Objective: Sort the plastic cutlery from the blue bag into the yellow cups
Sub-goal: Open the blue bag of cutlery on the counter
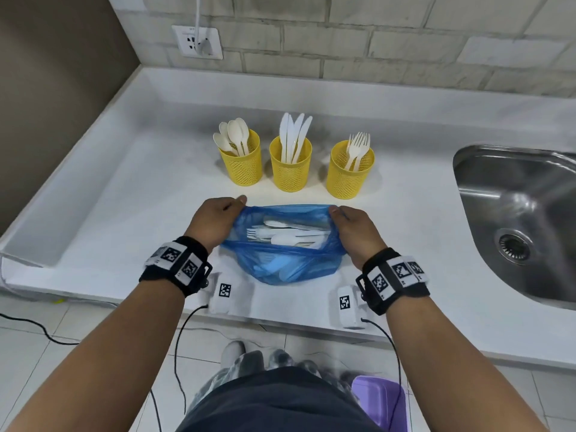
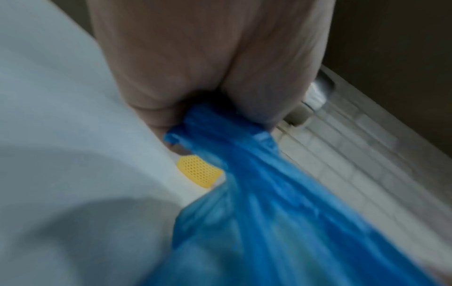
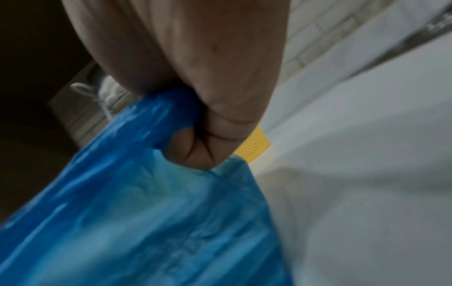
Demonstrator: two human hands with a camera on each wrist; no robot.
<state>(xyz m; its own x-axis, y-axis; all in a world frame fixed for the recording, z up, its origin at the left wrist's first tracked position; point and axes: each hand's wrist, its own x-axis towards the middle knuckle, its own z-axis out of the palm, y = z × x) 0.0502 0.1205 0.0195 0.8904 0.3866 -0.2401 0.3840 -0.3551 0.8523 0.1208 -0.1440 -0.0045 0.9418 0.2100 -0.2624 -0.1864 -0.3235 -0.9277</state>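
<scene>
Head view: the left hand and right hand each pinch one side of the blue bag rim, stretching its mouth wide on the desk, likely to expose the cutlery inside. The yellow cups stand just behind.

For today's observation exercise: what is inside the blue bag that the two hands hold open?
Inside the blue bag lies white plastic cutlery: a fork and spoon show clearly. Pieces lower down are veiled by blue film, so their number and kinds stay unclear.
</scene>
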